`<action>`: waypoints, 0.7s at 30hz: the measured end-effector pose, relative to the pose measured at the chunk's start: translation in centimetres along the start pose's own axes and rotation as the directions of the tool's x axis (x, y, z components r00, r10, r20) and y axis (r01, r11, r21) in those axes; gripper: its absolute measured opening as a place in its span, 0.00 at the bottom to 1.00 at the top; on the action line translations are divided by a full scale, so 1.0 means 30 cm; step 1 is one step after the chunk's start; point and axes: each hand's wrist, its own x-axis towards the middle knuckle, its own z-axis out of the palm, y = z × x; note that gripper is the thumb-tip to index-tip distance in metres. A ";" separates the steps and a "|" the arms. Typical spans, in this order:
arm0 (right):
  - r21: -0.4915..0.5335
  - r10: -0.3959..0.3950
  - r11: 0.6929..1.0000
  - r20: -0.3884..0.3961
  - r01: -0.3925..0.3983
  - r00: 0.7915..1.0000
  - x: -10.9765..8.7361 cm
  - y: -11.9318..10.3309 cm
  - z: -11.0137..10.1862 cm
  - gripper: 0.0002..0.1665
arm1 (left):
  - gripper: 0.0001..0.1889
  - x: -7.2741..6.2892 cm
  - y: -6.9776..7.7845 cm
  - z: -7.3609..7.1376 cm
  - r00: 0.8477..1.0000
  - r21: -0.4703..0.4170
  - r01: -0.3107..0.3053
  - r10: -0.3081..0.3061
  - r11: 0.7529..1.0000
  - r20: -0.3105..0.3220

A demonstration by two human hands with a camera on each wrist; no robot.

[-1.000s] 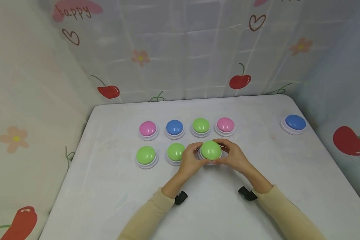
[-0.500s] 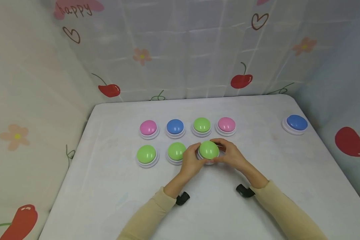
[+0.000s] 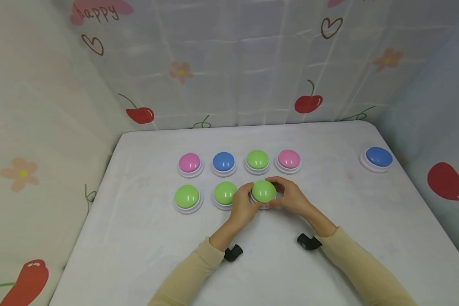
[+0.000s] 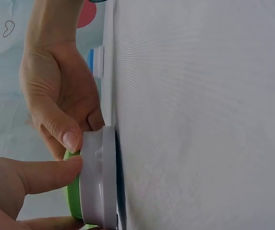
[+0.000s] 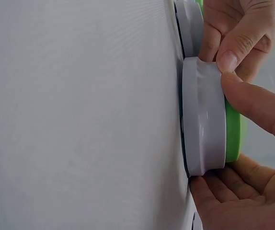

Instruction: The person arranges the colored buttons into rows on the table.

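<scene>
Both hands hold one green dome push button [image 3: 263,191] with a white round base, at the right end of the front row. My left hand [image 3: 244,204] grips its left side and my right hand [image 3: 292,197] its right side. In both wrist views the thumbs nearly meet at the near edge of the white base [image 5: 202,120], which sits at or just above the tabletop. Beside my left hand is a second green button [image 3: 225,192], partly covered by that hand. Another green button [image 3: 186,196] stands at the row's left end.
Behind runs a row with a pink button [image 3: 189,162], a blue button [image 3: 223,161], a green button [image 3: 257,159] and a pink button [image 3: 289,159]. A lone blue button [image 3: 378,157] stands at the far right. Printed curtains surround the white table [image 3: 137,255].
The held green button has slid a little to the left, toward its green neighbour. My right hand moved left with it, while my left hand stayed nearly in place.
</scene>
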 end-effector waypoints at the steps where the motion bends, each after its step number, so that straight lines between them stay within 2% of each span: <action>1: 0.001 0.003 1.000 -0.001 -0.003 1.000 0.002 0.001 0.001 0.46 | 0.32 0.001 -0.001 0.000 1.000 0.006 -0.001 0.001 1.000 -0.001; 8: -0.021 0.013 1.000 -0.012 -0.013 1.000 0.006 -0.002 0.008 0.46 | 0.31 0.001 -0.005 0.000 1.000 0.037 -0.007 0.007 0.999 0.001; 21: -0.048 0.034 0.998 -0.008 -0.034 0.999 0.000 0.001 0.008 0.46 | 0.33 0.001 -0.006 0.004 0.999 0.056 0.017 -0.019 0.998 0.039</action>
